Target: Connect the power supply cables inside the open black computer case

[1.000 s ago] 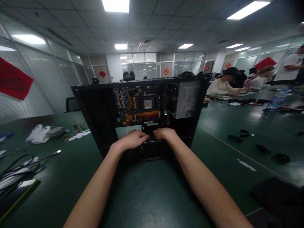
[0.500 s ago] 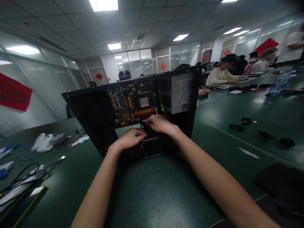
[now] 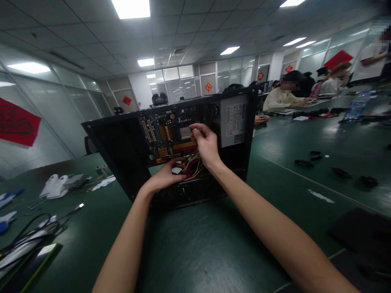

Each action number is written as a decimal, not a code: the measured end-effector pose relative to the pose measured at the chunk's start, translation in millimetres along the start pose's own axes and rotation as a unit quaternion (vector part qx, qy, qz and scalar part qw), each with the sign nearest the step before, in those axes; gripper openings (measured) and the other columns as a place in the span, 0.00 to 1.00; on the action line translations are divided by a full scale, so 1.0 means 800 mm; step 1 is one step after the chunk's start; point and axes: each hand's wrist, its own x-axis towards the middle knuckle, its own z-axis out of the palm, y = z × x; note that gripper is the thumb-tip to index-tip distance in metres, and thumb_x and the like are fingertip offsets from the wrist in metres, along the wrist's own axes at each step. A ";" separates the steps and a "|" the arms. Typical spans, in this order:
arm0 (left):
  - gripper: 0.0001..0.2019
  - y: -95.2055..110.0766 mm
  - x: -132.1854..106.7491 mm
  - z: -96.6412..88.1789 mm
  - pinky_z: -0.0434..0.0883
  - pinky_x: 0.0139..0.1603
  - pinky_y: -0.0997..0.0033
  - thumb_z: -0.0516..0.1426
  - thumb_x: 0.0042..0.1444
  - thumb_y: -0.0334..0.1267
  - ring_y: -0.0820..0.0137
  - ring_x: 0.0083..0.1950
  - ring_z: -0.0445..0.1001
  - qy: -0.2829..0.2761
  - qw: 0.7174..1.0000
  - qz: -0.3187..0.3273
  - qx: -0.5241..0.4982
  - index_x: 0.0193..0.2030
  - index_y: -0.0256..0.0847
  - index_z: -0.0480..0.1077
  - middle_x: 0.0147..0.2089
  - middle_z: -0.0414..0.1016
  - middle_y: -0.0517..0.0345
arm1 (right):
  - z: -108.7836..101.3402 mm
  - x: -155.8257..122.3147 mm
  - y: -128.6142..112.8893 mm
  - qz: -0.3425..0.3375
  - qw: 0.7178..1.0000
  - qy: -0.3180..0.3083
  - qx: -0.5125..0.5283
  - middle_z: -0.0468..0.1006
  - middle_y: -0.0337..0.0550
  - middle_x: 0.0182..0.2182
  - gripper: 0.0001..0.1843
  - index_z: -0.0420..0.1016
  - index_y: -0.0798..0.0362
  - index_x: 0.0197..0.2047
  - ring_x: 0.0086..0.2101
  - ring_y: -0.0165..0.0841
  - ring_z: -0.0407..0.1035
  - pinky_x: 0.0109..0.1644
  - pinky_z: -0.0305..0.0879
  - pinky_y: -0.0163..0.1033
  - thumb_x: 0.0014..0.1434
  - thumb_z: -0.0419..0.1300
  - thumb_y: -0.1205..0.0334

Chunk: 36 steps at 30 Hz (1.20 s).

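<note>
An open black computer case (image 3: 122,150) stands on the green table (image 3: 195,252), its motherboard (image 3: 168,134) and silver power supply (image 3: 233,120) facing me. My right hand (image 3: 206,144) is raised inside the case with fingers pinched on a bundle of red and yellow wires (image 3: 192,167), close to the motherboard's right edge. My left hand (image 3: 166,175) sits lower, fingers curled around the same wire bundle near the case floor.
Black cables (image 3: 27,232) and white objects (image 3: 56,185) lie on the table at left. Small black parts (image 3: 317,156) are scattered at right. Several people sit at a far table at upper right (image 3: 287,95).
My right hand rose from the case floor up toward the motherboard, pulling the coloured wires into view. My left hand shifted slightly inward onto the wires.
</note>
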 end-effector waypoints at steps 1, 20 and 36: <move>0.33 0.002 0.000 0.001 0.69 0.58 0.62 0.64 0.49 0.41 0.60 0.56 0.74 0.010 1.000 -0.001 0.009 0.62 0.38 0.66 0.59 0.74 0.49 | 0.001 0.000 0.001 -0.006 1.000 0.013 0.010 0.74 0.37 0.32 0.08 0.75 0.49 0.41 0.34 0.30 0.69 0.40 0.67 0.37 0.62 0.56 0.58; 0.11 -0.012 -0.003 -0.022 0.67 0.30 0.72 0.59 0.52 0.41 0.75 0.24 0.67 0.372 0.921 0.075 -0.086 0.38 0.36 0.75 0.29 0.74 0.60 | 0.000 -0.049 0.038 0.034 0.844 -0.461 -0.271 0.78 0.51 0.49 0.30 0.60 0.54 0.67 0.45 0.36 0.73 0.53 0.64 0.42 0.62 0.58 0.68; 0.27 -0.006 -0.008 -0.009 0.69 0.35 0.73 0.57 0.59 0.45 0.72 0.30 0.70 0.149 0.983 0.105 -0.015 0.63 0.34 0.69 0.32 0.77 0.57 | 0.001 -0.045 0.032 -0.081 0.879 -0.353 -0.309 0.77 0.50 0.48 0.13 0.79 0.54 0.47 0.49 0.40 0.70 0.53 0.63 0.41 0.58 0.62 0.64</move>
